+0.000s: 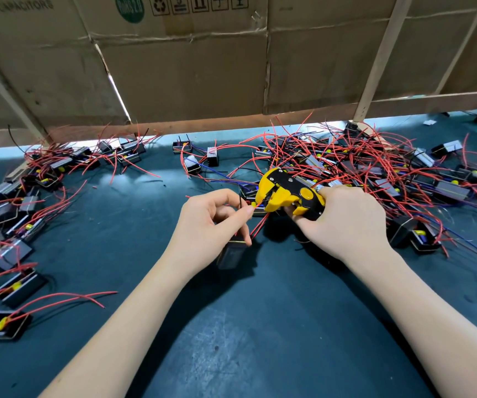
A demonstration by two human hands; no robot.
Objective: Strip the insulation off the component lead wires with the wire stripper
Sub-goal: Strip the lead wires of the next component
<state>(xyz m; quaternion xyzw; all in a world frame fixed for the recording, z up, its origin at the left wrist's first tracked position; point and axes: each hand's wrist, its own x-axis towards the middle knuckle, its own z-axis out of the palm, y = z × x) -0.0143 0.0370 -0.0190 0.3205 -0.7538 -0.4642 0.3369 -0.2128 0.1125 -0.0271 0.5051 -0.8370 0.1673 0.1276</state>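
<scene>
Looking down from the head camera, we see our right hand [343,222] wrapped around the handles of the yellow-and-black wire stripper [289,193], fingers curled tight on it, with the tool's head pointing left. Our left hand [211,225] pinches a thin red lead wire [253,206] between thumb and forefinger, just beside the stripper's mouth; the wire's tip reaches the yellow front of the tool, though we cannot tell whether the blades bite on it. Below that hand hangs the small black boxed component [231,254] to which the wire belongs, partly hidden behind the palm and close above the dark green table mat [260,340].

On the mat to our left lies a loose spread of similar components [16,254] with red wires trailing from them. To our right, behind the stripper, a dense tangled heap of them [375,168] is piled up, red and blue leads sticking out in every direction. Flattened cardboard sheets [188,67] on pale rails [375,67] form a wall behind the table.
</scene>
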